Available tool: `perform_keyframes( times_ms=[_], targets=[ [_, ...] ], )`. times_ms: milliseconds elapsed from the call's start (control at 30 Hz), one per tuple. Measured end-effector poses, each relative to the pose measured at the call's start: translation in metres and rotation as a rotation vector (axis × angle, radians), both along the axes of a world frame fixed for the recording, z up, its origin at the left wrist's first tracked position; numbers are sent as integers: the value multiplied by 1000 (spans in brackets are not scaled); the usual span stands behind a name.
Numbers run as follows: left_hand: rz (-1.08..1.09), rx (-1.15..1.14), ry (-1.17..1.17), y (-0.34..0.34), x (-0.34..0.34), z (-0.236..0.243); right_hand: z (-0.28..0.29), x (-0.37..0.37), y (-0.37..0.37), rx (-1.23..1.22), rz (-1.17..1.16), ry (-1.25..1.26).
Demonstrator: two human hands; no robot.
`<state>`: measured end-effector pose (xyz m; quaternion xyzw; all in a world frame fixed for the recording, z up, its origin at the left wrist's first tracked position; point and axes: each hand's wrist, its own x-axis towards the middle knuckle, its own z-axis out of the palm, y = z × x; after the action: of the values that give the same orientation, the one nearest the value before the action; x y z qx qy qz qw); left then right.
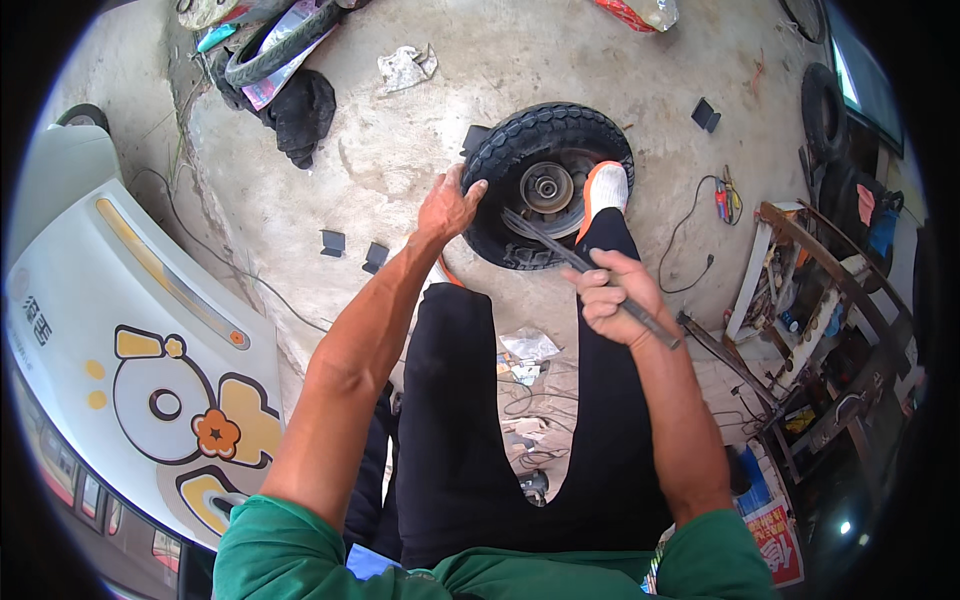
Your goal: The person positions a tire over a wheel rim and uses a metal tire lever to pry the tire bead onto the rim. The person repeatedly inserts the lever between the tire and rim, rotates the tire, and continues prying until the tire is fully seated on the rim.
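Observation:
A small black tyre on its wheel [500, 225] lies on the concrete floor, its metal hub [546, 188] facing up. My left hand [452, 207] grips the tyre's left edge, thumb over the sidewall; its fingertips are partly hidden at the tread. In my right hand [622, 296] a metal tyre lever [655, 328] is held in closed fingers. Its far end points at the wheel's near inner edge and looks smeared by motion; whether it touches the rim I cannot tell. My right foot in a white and orange shoe [606, 190] rests on the wheel's right side.
A white panel with cartoon decals [190, 400] stands at left. At right are a rusty metal frame [835, 260], a tyre [822, 108] and red-handled pliers [722, 200] beside a cable. Small black pieces [706, 114] and a crumpled cloth [407, 67] lie on the floor.

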<state>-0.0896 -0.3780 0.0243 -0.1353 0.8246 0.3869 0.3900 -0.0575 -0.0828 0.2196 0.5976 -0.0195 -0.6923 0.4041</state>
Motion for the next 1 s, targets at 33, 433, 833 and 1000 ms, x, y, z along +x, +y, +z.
perform_keyframes(
  times_ms=[33, 433, 833, 1000],
  targets=[
    [-10, 19, 4, -1, 1, 2, -4, -7, 25, 35, -4, -25],
    [-107, 53, 4, -41, 50, 6, -6, -12, 24, 107, 201, 79],
    [-34, -80, -119, -121, 150, 28, -11, -6, 16, 109, 239, 125],
    [29, -109, -71, -105, 155, 27, -11, 15, 31, 77, 252, 146]
  ],
)
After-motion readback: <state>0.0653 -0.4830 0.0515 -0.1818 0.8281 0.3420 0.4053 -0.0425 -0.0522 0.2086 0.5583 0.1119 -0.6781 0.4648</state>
